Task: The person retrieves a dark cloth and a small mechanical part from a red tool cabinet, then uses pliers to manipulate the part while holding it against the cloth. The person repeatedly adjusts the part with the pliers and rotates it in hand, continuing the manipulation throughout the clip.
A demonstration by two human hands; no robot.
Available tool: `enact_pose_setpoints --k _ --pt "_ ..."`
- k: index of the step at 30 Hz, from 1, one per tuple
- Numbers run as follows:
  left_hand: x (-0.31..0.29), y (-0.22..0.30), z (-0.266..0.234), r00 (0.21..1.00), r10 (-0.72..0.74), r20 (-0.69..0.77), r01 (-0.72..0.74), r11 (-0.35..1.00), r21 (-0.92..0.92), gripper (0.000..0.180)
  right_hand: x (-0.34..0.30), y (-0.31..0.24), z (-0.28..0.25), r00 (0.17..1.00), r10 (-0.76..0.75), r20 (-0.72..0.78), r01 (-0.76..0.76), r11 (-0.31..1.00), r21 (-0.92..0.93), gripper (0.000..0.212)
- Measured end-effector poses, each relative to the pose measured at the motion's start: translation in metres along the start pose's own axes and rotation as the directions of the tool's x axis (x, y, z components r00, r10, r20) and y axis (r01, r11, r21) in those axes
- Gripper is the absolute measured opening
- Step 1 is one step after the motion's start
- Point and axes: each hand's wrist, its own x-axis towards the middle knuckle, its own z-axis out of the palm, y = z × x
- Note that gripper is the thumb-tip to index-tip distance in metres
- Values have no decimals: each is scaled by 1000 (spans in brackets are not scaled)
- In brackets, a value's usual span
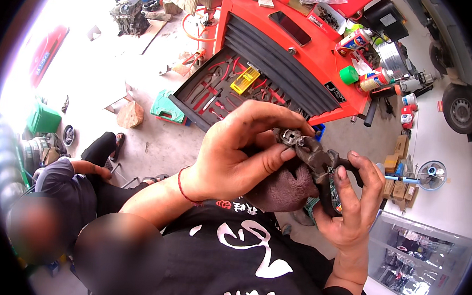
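Observation:
My left hand (227, 155) is closed, pinching a small silvery metal part (290, 136) between thumb and fingers. A brownish-purple cloth (283, 191) hangs below that thumb, bunched up. In my right hand (353, 204) is a pair of dark pliers (315, 158), the fingers and thumb around its handles. The plier jaws point toward the left hand and meet the metal part at its edge. Whether they grip it cannot be made out. Both hands are held up in front of my black shirt (208, 269), near the tool chest.
Ahead is a red tool chest (317, 71), its drawer (196, 100) pulled out with several red-handled tools inside. A phone (290, 28) and spray cans (353, 41) stand on top. A person (66, 176) sits at left. Cardboard boxes (401, 148), a fan (432, 175) and a glass case (422, 259) are at right.

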Motion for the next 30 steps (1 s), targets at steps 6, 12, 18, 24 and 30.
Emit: enact_pose_setpoints --k 6,12,18,24,30 --pt "-5 6 -9 999 -44 3 43 987 155 38 7 -2 -1 999 -10 32 11 1000 -12 82" --pt "-9 3 -11 999 -7 -39 14 982 186 37 8 -1 4 999 -18 40 16 999 34 82" --pt "-8 2 -8 997 6 -72 1 996 90 37 -2 4 16 1000 23 -7 -22 989 147 84" --pt "-5 7 -7 996 -20 -87 34 985 171 37 7 8 9 1000 0 -22 2 998 62 84" --pt "-4 13 -8 992 -74 -103 99 959 264 37 4 11 8 998 -39 -39 42 997 60 82"
